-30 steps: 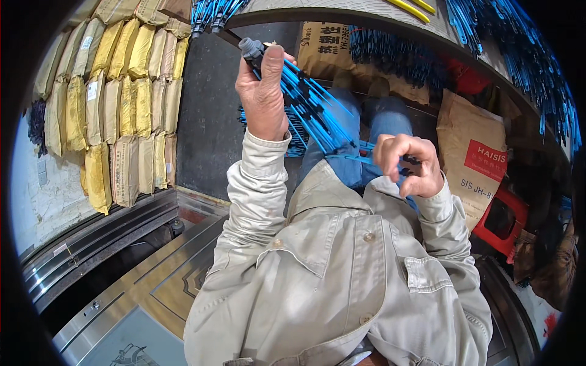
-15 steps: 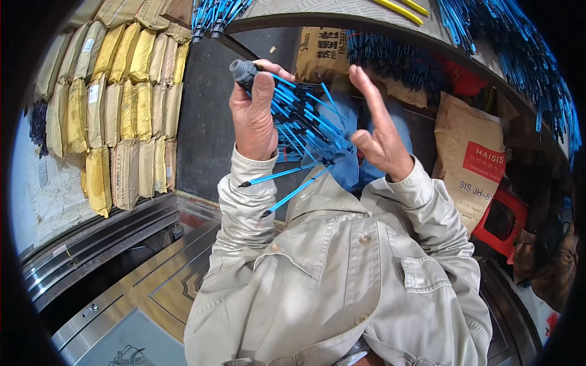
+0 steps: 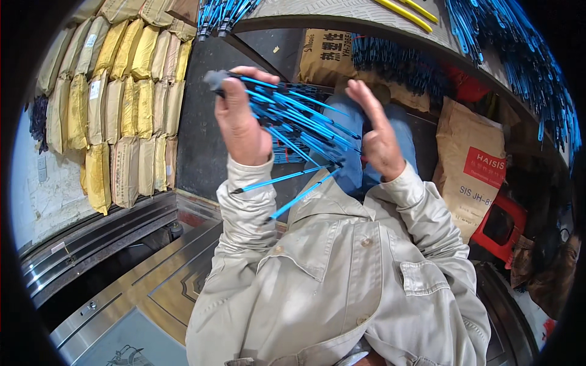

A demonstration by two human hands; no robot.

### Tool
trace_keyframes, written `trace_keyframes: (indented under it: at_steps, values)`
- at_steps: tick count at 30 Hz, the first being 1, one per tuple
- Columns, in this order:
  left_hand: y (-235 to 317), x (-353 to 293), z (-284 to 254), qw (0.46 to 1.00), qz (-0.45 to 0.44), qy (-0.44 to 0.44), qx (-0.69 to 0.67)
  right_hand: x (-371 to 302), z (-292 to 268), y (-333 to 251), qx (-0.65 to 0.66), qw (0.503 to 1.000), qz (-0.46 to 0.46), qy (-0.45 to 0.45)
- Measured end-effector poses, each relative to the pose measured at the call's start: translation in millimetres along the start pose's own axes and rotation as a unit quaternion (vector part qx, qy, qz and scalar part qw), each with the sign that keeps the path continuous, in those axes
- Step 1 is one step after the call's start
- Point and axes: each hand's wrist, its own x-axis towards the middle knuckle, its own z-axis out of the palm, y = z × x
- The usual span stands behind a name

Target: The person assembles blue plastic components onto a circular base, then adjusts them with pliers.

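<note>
A thick bundle of thin blue strips with black ends (image 3: 305, 116) lies in my left hand (image 3: 243, 131), whose fingers and thumb wrap round its blurred dark grey end. The strips fan out to the right and downward, toward my right hand. Two stray strips (image 3: 279, 179) stick out from the bundle's lower end, back toward my left sleeve. My right hand (image 3: 383, 146) is held upright beside the free tips, fingers stretched out and nothing in it. Whether it touches any tip I cannot tell.
A bench (image 3: 287, 19) runs along the top, carrying heaps of similar blue strips (image 3: 519, 55) and yellow rods (image 3: 403, 13). Stacked sacks (image 3: 125, 110) line the left wall. A brown paper sack (image 3: 467, 183) and a red plastic object (image 3: 505, 227) stand at right.
My left hand has moved left and slightly down with the bundle, which now lies flatter. My right hand has turned, its fingers closer together, and shifted slightly downward.
</note>
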Motion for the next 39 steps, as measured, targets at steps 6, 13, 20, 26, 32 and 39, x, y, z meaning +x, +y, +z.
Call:
trace_keyframes:
  at_steps: [6,13,20,26,32,39]
  values:
    - [13.3,24.3,-55.0,0.943,-0.106,0.017,-0.314,-20.2,-70.1,12.9,-0.124,0.975,0.186,-0.006]
    - [-79.1,-9.3,-80.0,0.883,-0.256,0.072,-0.388,10.4,-22.0,10.3,-0.085,0.988,0.027,-0.126]
    - [-94.8,-27.7,-57.8,0.865,-0.28,0.132,-0.395,19.6,-6.9,-13.2,0.23,0.973,0.001,0.002]
    - [-30.4,-16.5,12.2,0.925,-0.122,0.196,-0.301,-22.5,-16.4,-19.9,0.514,0.812,0.166,0.223]
    - [-0.4,-26.7,34.6,0.963,0.111,0.053,-0.241,-100.6,-22.1,23.3,0.207,0.907,0.35,-0.107]
    - [-4.1,-8.1,38.6,0.921,0.275,-0.079,-0.263,-77.5,-2.8,-0.4,0.594,0.745,0.3,0.051]
